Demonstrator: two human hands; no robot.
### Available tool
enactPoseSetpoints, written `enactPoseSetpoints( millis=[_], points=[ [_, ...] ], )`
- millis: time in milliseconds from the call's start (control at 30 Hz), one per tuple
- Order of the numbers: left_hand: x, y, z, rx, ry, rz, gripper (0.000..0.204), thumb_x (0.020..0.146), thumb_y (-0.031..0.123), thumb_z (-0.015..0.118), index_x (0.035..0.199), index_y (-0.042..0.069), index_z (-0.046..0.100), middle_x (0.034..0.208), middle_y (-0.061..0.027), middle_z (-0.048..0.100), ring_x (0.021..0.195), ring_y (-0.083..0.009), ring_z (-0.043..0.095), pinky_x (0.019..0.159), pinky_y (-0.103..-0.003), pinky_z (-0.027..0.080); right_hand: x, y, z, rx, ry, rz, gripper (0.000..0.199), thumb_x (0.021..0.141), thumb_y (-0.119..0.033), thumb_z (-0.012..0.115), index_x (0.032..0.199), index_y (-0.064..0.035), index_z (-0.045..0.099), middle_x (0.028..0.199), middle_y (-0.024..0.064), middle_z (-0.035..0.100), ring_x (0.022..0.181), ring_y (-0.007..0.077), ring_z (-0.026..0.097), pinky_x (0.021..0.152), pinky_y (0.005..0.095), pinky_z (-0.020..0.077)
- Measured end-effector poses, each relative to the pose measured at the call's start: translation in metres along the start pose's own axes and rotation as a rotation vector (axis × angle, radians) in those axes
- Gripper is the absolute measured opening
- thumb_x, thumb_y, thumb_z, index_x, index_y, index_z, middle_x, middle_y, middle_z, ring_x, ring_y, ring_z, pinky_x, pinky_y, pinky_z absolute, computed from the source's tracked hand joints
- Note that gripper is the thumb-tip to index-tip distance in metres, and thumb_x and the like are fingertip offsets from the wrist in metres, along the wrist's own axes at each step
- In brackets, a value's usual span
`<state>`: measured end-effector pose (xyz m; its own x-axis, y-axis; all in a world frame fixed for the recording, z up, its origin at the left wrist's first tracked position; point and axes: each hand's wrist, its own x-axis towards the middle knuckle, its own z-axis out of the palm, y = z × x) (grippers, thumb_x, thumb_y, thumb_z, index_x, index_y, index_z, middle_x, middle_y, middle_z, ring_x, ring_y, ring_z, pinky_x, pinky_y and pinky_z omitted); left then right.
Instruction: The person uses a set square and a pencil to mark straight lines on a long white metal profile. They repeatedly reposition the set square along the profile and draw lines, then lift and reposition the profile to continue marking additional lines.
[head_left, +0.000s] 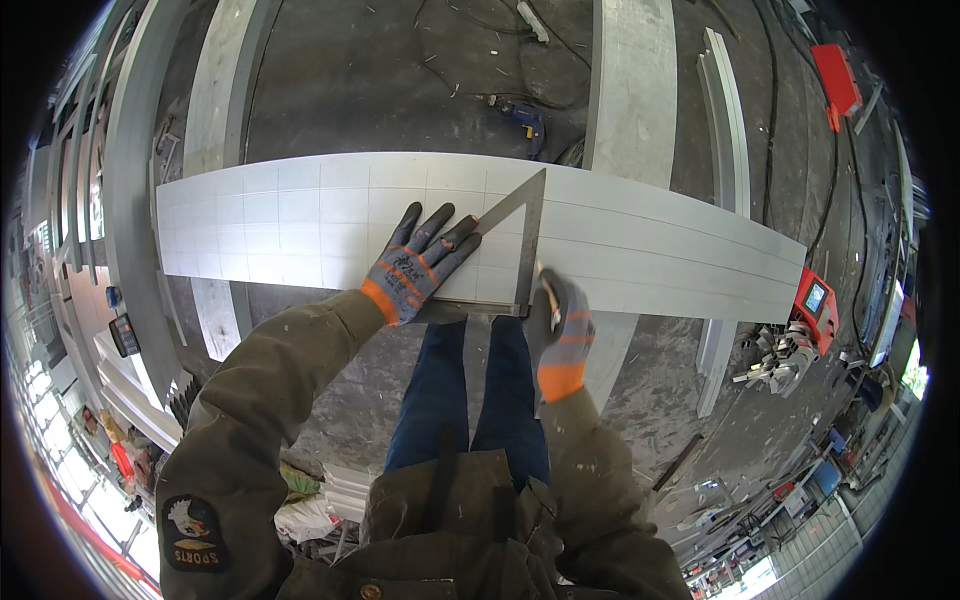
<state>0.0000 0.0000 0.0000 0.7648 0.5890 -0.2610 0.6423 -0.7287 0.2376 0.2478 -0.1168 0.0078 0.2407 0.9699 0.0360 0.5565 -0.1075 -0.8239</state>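
A long pale metal panel [660,235] ruled with thin lines lies across the beams in front of me. On it rests a metal triangle square [530,240], its base along the panel's near edge. My left hand [415,262], in a grey glove with orange bands, lies flat with fingers spread on the panel; its fingertips meet the square's slanted side. Just right of the square's upright edge, my right hand [566,340], gloved alike, is closed around a thin pale pencil [549,292]. The pencil's tip is too small to make out.
Wide metal beams [632,90] run under the panel, with a narrower profile [727,130] farther right. A blue drill [524,122] and cables lie on the floor beyond. Near the panel's right end stand a red device [816,305] and a pile of metal offcuts [780,360].
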Motion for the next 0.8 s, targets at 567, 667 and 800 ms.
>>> enactPoseSetpoints(
  millis=[567,667,800],
  points=[
    [0.008,0.012,-0.001,-0.089,0.115,0.007,0.104,0.079,0.071,0.075,0.159,0.011,0.045,0.168,-0.0154,0.036,0.156,-0.0347,0.032,0.130,-0.063,0.021,-0.054,0.028,0.056,1.035,0.022,0.940,0.019,0.108,-0.026,0.060,0.108,-0.0086,0.067,0.095,0.0073,0.075,0.084,0.0164,0.069,0.076,0.0318,0.0563],
    [0.020,0.025,-0.004,-0.087,0.105,0.042,0.104,0.080,0.071,0.074,0.160,0.012,0.044,0.168,-0.0158,0.036,0.157,-0.0346,0.032,0.131,-0.062,0.019,-0.051,0.026,0.039,1.009,0.113,1.009,0.021,0.107,-0.028,0.061,0.109,-0.0080,0.067,0.092,0.0066,0.075,0.085,0.0173,0.071,0.078,0.0336,0.0585],
    [0.036,0.035,-0.005,0.023,0.053,0.082,0.109,0.080,0.074,0.071,0.163,0.012,0.038,0.171,-0.0165,0.031,0.159,-0.0346,0.027,0.132,-0.062,0.015,-0.050,0.030,0.019,0.987,0.107,1.055,0.021,0.107,-0.027,0.062,0.111,-0.0074,0.068,0.093,0.0072,0.075,0.087,0.0184,0.073,0.080,0.0346,0.0592]
  ],
)
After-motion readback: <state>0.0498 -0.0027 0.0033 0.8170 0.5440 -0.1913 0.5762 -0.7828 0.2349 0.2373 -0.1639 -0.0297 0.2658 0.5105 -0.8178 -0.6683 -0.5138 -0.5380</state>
